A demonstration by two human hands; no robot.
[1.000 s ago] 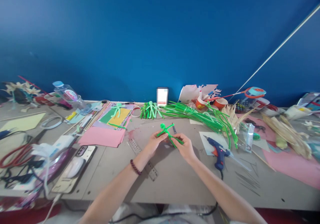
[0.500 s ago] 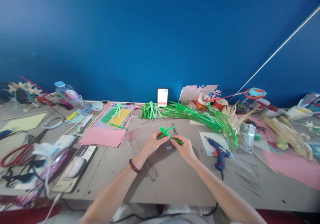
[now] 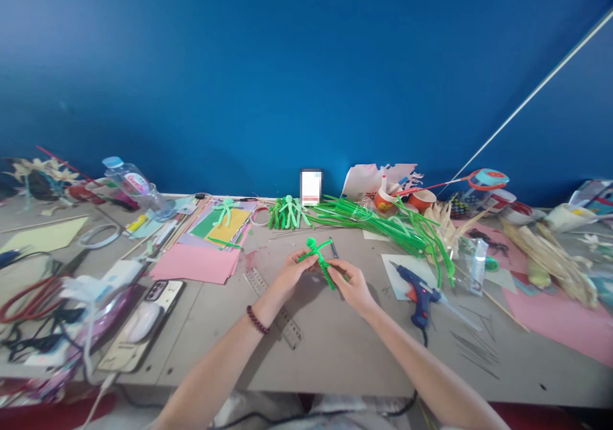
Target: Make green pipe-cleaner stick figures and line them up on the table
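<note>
Between my two hands is a bright green pipe-cleaner figure [image 3: 322, 261] with a round head, arms out to the sides and a leg pointing down toward me. My left hand [image 3: 291, 271] pinches its left arm and side. The fingers of my right hand [image 3: 350, 282] close on its lower body, hiding part of the legs. Behind the hands, several finished green pipe-cleaner figures [image 3: 288, 213] lean together by a phone with a white screen [image 3: 311, 187]. A lighter green figure [image 3: 227, 210] lies on coloured sheets at the left.
Long green pipe cleaners [image 3: 373, 222] lie at the back right. A blue glue gun [image 3: 421, 296] rests on white paper to the right. A clear ruler [image 3: 290, 331] lies under my left forearm, with pink paper [image 3: 194, 262] and a phone [image 3: 143, 328] further left.
The figure has turned from lying crosswise to roughly upright in my fingers, its leg now showing between my hands. Both hands stay in nearly the same place.
</note>
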